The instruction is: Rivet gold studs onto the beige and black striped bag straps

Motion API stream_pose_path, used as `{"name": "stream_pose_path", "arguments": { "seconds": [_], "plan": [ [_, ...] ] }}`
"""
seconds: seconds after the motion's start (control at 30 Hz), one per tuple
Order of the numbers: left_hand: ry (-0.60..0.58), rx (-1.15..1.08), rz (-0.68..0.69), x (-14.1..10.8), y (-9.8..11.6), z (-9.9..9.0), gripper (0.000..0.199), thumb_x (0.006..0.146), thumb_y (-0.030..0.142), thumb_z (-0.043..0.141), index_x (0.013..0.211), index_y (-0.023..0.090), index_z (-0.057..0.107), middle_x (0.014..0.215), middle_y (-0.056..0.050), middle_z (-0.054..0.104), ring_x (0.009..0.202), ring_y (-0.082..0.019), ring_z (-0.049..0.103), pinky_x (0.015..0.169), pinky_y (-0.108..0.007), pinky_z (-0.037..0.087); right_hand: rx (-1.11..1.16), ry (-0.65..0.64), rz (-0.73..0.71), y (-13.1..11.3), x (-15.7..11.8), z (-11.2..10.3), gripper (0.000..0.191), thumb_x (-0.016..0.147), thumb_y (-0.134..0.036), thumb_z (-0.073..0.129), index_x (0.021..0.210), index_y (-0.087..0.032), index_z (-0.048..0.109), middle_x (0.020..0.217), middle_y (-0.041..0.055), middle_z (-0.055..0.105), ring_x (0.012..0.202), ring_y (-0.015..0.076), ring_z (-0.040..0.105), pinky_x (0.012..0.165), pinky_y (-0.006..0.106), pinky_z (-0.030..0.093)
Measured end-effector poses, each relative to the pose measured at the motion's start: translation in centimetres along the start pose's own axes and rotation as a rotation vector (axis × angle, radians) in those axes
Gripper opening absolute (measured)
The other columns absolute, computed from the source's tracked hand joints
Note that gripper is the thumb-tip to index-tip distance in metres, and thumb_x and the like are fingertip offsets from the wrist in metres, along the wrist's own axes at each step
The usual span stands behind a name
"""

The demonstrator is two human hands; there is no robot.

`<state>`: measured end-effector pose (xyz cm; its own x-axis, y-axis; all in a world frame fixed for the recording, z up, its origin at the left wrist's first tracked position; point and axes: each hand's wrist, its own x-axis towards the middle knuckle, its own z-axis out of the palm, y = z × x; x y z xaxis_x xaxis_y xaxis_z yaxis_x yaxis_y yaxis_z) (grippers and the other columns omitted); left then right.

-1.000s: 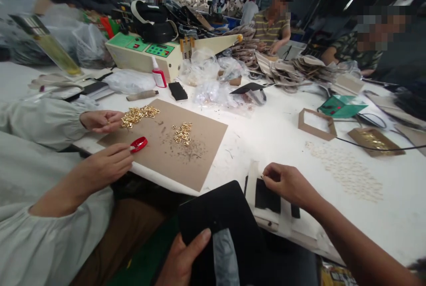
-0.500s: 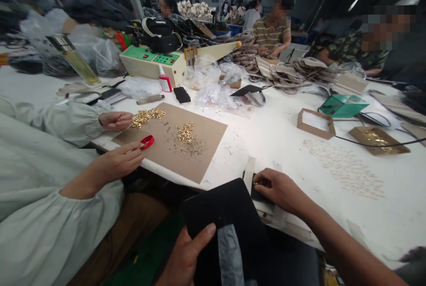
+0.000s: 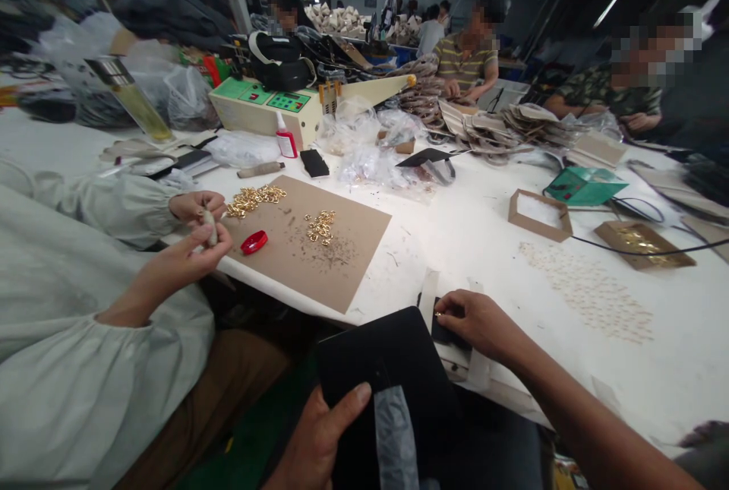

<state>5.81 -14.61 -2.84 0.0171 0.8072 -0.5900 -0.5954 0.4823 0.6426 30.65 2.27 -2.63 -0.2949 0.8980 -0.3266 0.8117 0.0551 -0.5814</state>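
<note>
My left hand (image 3: 324, 429) is wrapped round the lower left of a flat black leather-like piece (image 3: 387, 338), its thumb lying on top. A strip of translucent plastic film (image 3: 396, 433) is attached to the front of that piece. At the table's edge my right hand (image 3: 481, 320) pinches a tiny gold metal fitting (image 3: 438, 314) between thumb and fingertip. Under those fingers lies a small black pad (image 3: 447, 334), beside a pale strip (image 3: 427, 296). The fitting's exact shape is too small to tell.
On the left a co-worker's hands (image 3: 185, 254) hold a small pale object over a brown board (image 3: 358, 270) bearing gold rings (image 3: 320, 227) and a red ring-shaped item (image 3: 254, 241). Cardboard boxes (image 3: 540, 230), rows of tiny pieces (image 3: 586, 292) and a black cable lie right.
The co-worker has put down the red item and now holds a small pale object. The gold fitting shows slightly more in my right fingers; my left hand stays put.
</note>
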Motion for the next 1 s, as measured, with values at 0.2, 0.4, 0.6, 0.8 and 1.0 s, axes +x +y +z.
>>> {"name": "stream_pose_path", "arguments": {
  "seconds": [0.2,0.4,0.6,0.8,1.0],
  "plan": [
    [-0.006,-0.022,-0.022,0.1,0.0,0.3,0.076,0.075,0.039,0.083,0.144,0.020,0.059,0.132,-0.014,0.072,0.127,-0.034,0.068,0.114,-0.050,0.055,0.053,-0.047,-0.002,0.4,-0.1,-0.5,0.022,0.085,-0.037,0.064,0.099,-0.025,0.076,0.087,-0.0008,0.073,0.078,0.0167,0.066,0.073,0.030,0.047],
    [0.012,-0.019,0.002,0.2,0.1,0.3,0.082,0.075,0.038,0.083,0.150,0.022,0.053,0.133,-0.013,0.072,0.125,-0.033,0.069,0.113,-0.048,0.055,0.061,-0.025,-0.042,1.0,0.0,-0.5,0.023,0.087,-0.036,0.062,0.098,-0.026,0.080,0.100,-0.0001,0.076,0.092,0.0186,0.069,0.087,0.032,0.049],
    [0.000,-0.014,-0.043,0.2,0.2,0.8,0.075,0.075,0.041,0.083,0.143,0.019,0.060,0.130,-0.014,0.072,0.120,-0.032,0.072,0.108,-0.045,0.058,-0.035,0.072,-0.102,1.6,-0.3,0.9,0.026,0.091,-0.038,0.059,0.101,-0.030,0.081,0.104,0.0019,0.072,0.096,0.0198,0.066,0.091,0.034,0.049],
    [-0.043,0.025,-0.040,0.2,-0.1,0.8,0.078,0.077,0.042,0.082,0.147,0.018,0.056,0.125,-0.015,0.075,0.109,-0.030,0.075,0.106,-0.045,0.059,-0.015,0.176,-0.188,2.3,-1.0,1.9,0.025,0.095,-0.038,0.058,0.108,-0.031,0.079,0.107,0.0023,0.070,0.095,0.0183,0.066,0.091,0.032,0.050],
    [-0.012,0.027,-0.011,-0.5,-0.2,1.2,0.076,0.077,0.042,0.081,0.145,0.017,0.058,0.129,-0.015,0.073,0.121,-0.032,0.071,0.108,-0.045,0.058,-0.012,0.162,-0.212,2.5,-0.6,1.7,0.022,0.094,-0.036,0.059,0.099,-0.031,0.080,0.103,0.0011,0.069,0.093,0.0171,0.066,0.089,0.032,0.049]
  ]
}}
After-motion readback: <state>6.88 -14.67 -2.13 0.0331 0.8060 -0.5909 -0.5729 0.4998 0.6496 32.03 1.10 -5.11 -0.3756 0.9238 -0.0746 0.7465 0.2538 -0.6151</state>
